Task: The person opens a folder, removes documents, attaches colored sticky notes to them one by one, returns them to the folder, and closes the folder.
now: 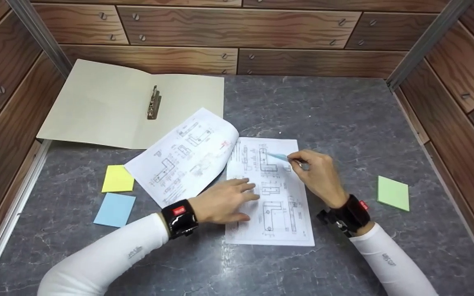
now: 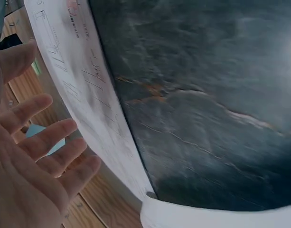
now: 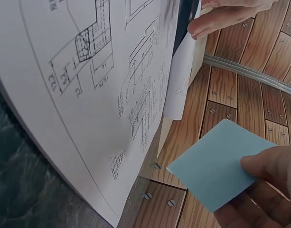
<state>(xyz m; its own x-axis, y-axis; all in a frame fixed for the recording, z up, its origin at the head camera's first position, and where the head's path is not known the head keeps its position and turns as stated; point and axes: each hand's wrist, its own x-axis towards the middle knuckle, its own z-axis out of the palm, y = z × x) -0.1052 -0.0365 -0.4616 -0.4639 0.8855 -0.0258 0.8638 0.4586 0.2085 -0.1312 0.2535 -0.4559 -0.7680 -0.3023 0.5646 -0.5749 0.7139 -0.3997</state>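
Note:
Between the thumb and fingers of my right hand (image 1: 319, 174) a light blue sticky note (image 3: 221, 164) is pinched. It hangs over the upper part of a printed sheet of technical drawings (image 1: 245, 235), seen edge-on in the head view. My left hand (image 1: 224, 201) lies over that sheet's left edge with its fingers spread, and they appear straight in the left wrist view as well. Whether its fingertips touch the paper I cannot tell. Another drawing sheet (image 1: 187, 152) is turned over to the left in a curve, partly overlapping the folder.
An opened beige folder (image 1: 97, 102) with a metal clip (image 1: 154, 105) lies at the back left. A yellow sticky pad (image 1: 117, 179) and a blue one (image 1: 115, 209) sit at left, a green pad (image 1: 393, 193) at right. Wood-patterned walls (image 1: 237, 26) enclose the grey table (image 1: 344, 111).

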